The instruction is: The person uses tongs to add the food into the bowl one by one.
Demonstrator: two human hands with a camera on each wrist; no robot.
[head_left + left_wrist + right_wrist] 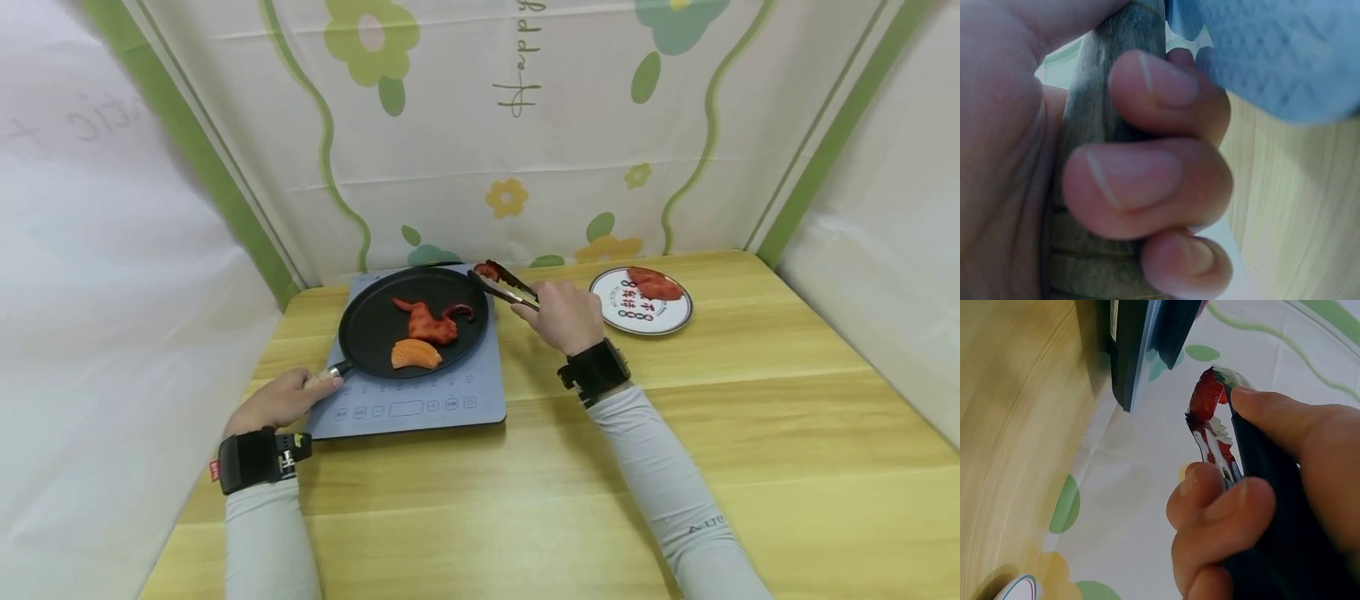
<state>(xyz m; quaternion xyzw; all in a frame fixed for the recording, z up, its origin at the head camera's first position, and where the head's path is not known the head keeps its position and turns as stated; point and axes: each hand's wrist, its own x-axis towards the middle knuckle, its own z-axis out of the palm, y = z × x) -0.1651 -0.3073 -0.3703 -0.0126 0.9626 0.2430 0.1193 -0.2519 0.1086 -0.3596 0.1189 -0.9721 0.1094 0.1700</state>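
Note:
My left hand [283, 402] grips the handle of a round black frying pan [375, 312], its fingers curled round the wood-look handle [1092, 81] in the left wrist view. Inside the pan lie a red, wing-shaped piece of meat [429, 325], an orange slice like salmon [414, 353] and a dark red curled piece [462, 311]. My right hand [567, 317] holds black-and-silver tongs [513, 293] at the pan's right rim. Between the tongs' tips is a glossy dark red piece of food [1206, 395], raised above the table; its exact kind I cannot tell.
Under the pan is a flat grey-blue induction cooker [480, 400] with touch buttons along its front. To the right stands a white plate [618, 310] with a red slice of meat [655, 283] on it. A flower-print cloth [450, 142] hangs behind the wooden table [450, 517].

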